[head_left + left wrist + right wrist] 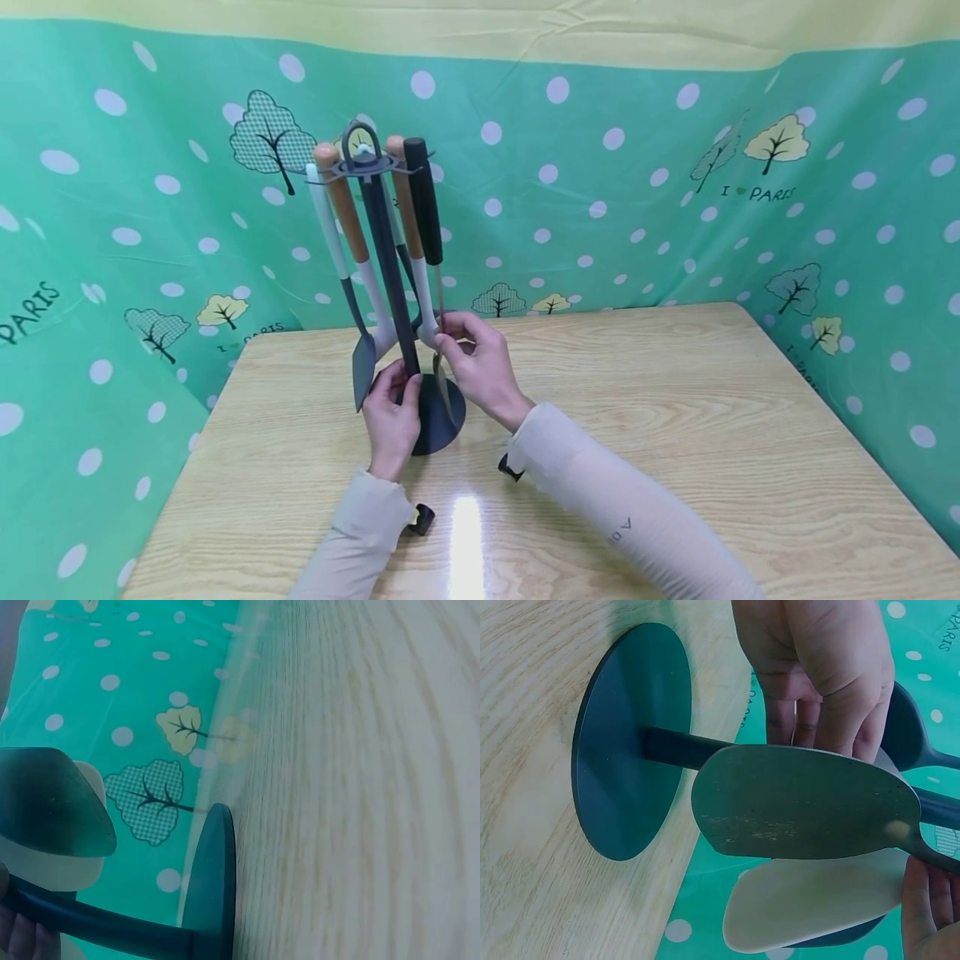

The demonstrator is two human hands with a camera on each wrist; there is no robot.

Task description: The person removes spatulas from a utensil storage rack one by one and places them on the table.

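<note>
A black utensil stand (388, 267) with a round base (435, 429) stands on the table, hung with several utensils. Low on its pole (682, 748), my left hand (393, 427) grips between thumb and fingers. My right hand (483, 362) pinches the thin shaft of a black-handled turner (423, 200), just above its metal blade (802, 802). Left of the pole hang a grey-headed spatula (363, 371) and a utensil with a wooden handle (343, 204) and white lower part. Another wooden-handled utensil (405, 200) hangs beside the turner. A dark rounded head (906, 727) shows behind the left hand.
The wood-grain table (637, 400) extends to the right of the stand. Behind it and at the sides hangs a green dotted cloth (570, 183) with printed trees. A light reflection lies on the table in front of the base.
</note>
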